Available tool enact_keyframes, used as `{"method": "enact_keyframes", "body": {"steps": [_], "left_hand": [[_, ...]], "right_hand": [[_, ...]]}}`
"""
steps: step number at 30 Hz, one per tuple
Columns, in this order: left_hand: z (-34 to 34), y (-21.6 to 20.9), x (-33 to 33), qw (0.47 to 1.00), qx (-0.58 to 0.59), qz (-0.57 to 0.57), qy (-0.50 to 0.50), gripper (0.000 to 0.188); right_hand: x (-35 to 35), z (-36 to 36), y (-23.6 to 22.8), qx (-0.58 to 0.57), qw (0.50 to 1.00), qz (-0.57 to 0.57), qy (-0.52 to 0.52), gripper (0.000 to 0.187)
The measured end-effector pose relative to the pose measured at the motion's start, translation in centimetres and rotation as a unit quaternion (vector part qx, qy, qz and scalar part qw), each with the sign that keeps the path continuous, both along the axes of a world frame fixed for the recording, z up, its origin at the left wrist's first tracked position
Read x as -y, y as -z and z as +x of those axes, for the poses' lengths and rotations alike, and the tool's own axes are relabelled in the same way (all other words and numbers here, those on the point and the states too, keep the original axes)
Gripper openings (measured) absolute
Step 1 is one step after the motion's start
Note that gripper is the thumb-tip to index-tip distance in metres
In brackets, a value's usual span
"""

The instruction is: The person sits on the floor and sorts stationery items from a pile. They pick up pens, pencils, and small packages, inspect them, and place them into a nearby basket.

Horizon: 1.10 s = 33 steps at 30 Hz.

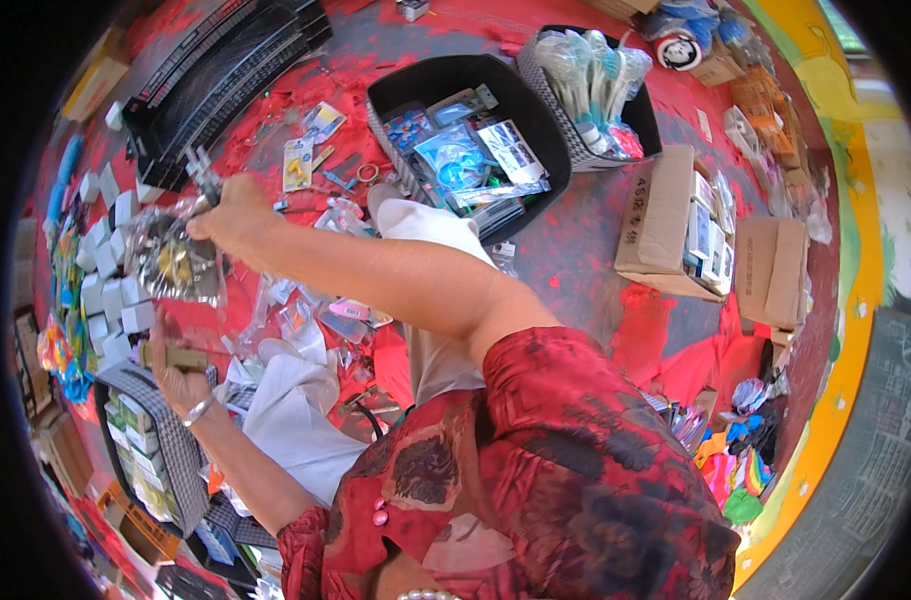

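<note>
My right hand [238, 222] reaches across to the left, its fingers closed on a clear plastic bag [179, 262] with dark and yellow small items inside. A grey, pronged piece [204, 172] sticks up beside the same fingers; whether it belongs to the bag I cannot tell. Below the bag is my left hand [180, 386], a silver band at its wrist. One finger stretches upward, apart from the rest, and no held thing shows. Many small white boxes [106, 250] lie piled just left of the bag.
Around me stand a black bin [384, 95] of packaged goods, a bin [576, 150] of wrapped brushes, an opened carton [648, 225], a black rack [221, 85] and a patterned basket [181, 470] of packets. Loose packs [298, 165] litter the red floor. A chalkboard [866, 440] stands right.
</note>
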<state>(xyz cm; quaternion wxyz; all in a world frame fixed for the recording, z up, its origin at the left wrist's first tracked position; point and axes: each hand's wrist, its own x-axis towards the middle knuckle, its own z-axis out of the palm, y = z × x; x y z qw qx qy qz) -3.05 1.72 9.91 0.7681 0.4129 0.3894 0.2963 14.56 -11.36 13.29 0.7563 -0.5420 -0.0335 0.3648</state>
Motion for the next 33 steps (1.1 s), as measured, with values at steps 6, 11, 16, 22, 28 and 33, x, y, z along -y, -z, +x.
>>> {"method": "enact_keyframes", "body": {"steps": [6,11,16,22,28,33], "left_hand": [[-0.2,1.4,1.4,0.997,0.048,-0.059,-0.003,0.025],[0.8,0.8,1.7,0.986,0.140,-0.026,-0.086,0.027],[0.1,-0.9,1.1,0.989,0.057,-0.027,-0.133,0.027],[-0.6,-1.5,0.9,0.996,0.015,0.060,-0.071,0.022],[-0.3,-1.4,1.7,0.991,-0.015,0.113,0.070,0.022],[-0.4,-1.6,1.6,0.996,0.033,0.053,0.070,0.020]], "right_hand": [[-0.4,-1.7,0.4,-0.012,0.996,0.063,-0.056,0.014],[-1.0,-2.7,0.6,-0.036,0.988,-0.026,-0.146,0.009],[-1.2,-2.6,1.4,-0.053,0.988,-0.051,-0.135,0.010],[-1.1,-0.9,0.0,0.142,0.981,-0.079,-0.110,0.027],[-1.0,-1.3,0.3,0.107,0.955,-0.123,-0.246,0.020],[-1.1,-0.5,1.1,-0.027,0.969,-0.091,-0.228,0.015]]}}
